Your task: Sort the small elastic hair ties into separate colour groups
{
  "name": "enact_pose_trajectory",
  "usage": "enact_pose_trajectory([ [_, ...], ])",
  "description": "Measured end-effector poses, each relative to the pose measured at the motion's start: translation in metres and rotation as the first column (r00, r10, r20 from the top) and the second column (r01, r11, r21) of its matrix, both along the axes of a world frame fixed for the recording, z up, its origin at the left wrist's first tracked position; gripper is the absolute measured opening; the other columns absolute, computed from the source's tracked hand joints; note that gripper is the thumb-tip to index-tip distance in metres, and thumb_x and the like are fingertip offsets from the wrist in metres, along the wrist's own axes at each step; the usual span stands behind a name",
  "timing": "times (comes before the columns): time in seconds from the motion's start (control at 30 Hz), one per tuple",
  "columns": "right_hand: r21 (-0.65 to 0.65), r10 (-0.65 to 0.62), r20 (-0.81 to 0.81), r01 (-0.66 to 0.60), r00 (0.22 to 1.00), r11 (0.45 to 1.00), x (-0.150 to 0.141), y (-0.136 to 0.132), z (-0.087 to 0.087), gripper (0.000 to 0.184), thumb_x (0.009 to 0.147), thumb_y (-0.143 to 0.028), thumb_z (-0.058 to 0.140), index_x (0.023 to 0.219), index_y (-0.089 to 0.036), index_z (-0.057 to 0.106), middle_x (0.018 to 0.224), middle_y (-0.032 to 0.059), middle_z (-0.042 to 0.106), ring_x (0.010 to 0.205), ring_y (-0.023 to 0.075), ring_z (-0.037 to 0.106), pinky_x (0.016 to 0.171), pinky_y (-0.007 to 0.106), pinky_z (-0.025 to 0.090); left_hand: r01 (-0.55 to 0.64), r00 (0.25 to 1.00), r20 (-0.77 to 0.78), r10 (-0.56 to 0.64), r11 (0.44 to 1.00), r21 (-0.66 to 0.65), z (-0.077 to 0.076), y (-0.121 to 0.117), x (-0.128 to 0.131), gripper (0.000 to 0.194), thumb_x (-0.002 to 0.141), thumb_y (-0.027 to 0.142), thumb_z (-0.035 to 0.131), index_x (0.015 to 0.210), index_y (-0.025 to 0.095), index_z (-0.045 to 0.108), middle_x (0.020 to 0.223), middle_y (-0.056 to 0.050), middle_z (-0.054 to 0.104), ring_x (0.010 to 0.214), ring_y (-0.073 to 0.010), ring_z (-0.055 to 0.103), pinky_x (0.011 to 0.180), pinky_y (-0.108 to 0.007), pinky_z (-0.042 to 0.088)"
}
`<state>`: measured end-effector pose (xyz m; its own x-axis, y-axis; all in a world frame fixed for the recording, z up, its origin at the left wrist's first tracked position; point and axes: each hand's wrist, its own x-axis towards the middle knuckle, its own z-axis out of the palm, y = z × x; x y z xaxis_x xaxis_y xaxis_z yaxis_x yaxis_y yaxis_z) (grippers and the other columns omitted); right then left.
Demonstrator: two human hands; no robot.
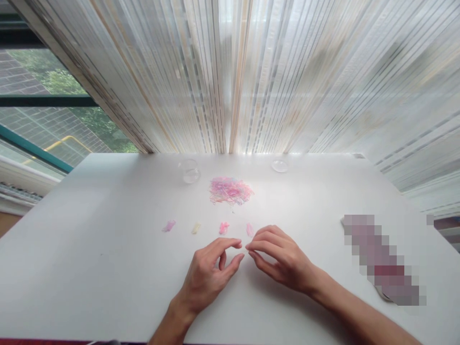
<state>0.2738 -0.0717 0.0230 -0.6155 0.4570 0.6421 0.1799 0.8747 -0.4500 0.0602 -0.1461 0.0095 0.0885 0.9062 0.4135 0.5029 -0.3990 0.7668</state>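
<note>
My left hand [212, 273] hovers over the front middle of the white table [108, 287], its thumb and index finger curved with a gap between their tips. Close beside it, my right hand [283, 258] has its thumb and fingertips drawn together in a pinch. Anything between those tips is too small to make out. Beyond the hands, small bunches lie in a row: purple [168, 226], pale yellow [196, 228], bright pink [224, 227] and light pink [249, 229]. Farther back is a loose pile of thin pink, purple and bluish strands [231, 190].
A clear round container [189, 172] stands at the back left of the pile, and a clear round lid [280, 166] lies at the back right. On the right side is a blurred-out long object [383, 261]. Striped sheer curtains [230, 76] hang along the far edge.
</note>
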Motion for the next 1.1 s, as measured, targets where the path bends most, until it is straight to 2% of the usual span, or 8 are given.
enact_pose_trajectory([
  [0.53, 0.005, -0.003, -0.005, 0.003, 1.000, 1.000, -0.0001, 0.0007, 0.0022, 0.018, 0.098, -0.012, 0.065, 0.113, -0.021, 0.068, 0.086, 0.0050, 0.075, 0.082, 0.0203, 0.068, 0.074, 0.034, 0.061, 0.031, 0.999, 0.028, -0.032, 0.999, 0.031, 0.0036, -0.0007, 0.0004, 0.010, 0.098, 0.014, 0.068, 0.104, 0.021, 0.074, 0.093, -0.004, 0.080, 0.074, -0.0125, 0.072, 0.055, -0.019, 0.054],
  [0.7, 0.007, 0.003, -0.005, -0.003, 1.000, 1.000, 0.0009, 0.0003, 0.0015, 0.018, 0.098, -0.016, 0.068, 0.116, -0.021, 0.067, 0.088, 0.0057, 0.075, 0.083, 0.0206, 0.068, 0.074, 0.035, 0.060, 0.018, 0.999, 0.027, -0.020, 0.999, 0.048, 0.0033, -0.0014, -0.0006, 0.011, 0.098, 0.012, 0.069, 0.105, 0.020, 0.073, 0.093, -0.004, 0.080, 0.072, -0.0119, 0.071, 0.056, -0.019, 0.055],
  [1.1, 0.014, 0.000, -0.006, 0.000, 1.000, 1.000, 0.0005, 0.0011, -0.0011, 0.016, 0.098, -0.012, 0.065, 0.111, -0.021, 0.067, 0.084, 0.0047, 0.073, 0.079, 0.0199, 0.067, 0.071, 0.034, 0.059, 0.002, 1.000, 0.020, -0.003, 1.000, 0.026, 0.0012, -0.0020, -0.0008, 0.012, 0.099, 0.014, 0.067, 0.106, 0.020, 0.075, 0.095, -0.006, 0.081, 0.070, -0.0120, 0.070, 0.055, -0.020, 0.055],
])
